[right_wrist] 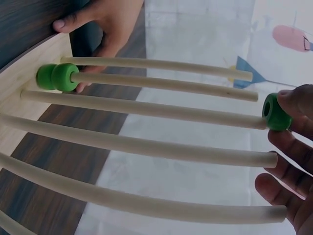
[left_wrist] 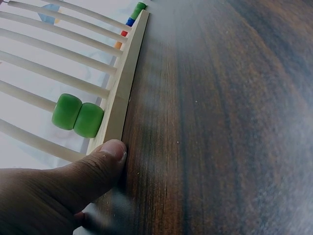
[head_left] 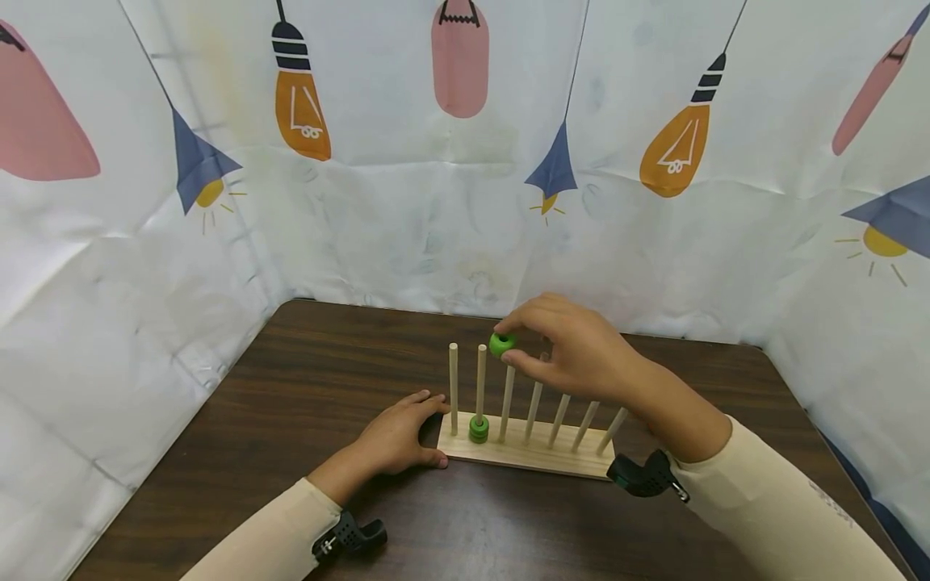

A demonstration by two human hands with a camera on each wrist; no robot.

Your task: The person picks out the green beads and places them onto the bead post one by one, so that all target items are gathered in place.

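A light wooden peg rack [head_left: 526, 445] with several upright pegs stands on the table. My left hand [head_left: 398, 434] grips its left end, thumb at the front corner and fingers toward the back corner. Two green beads [left_wrist: 78, 115] are stacked at the bottom of the second peg from the left. With thumb and index finger, my right hand [head_left: 581, 347] pinches another green bead [right_wrist: 277, 112], its hole showing, right by the tip of the third peg [right_wrist: 146, 108]. Whether the peg tip has entered the hole, I cannot tell. The right hand hides the tops of some pegs in the head view.
The rack stands on a dark wood-grain table [head_left: 327, 355]. Beyond it, the left wrist view shows a row of colored pieces: green [left_wrist: 139, 7], blue [left_wrist: 130, 22], red and orange. A white printed curtain [head_left: 392, 234] hangs behind and at both sides.
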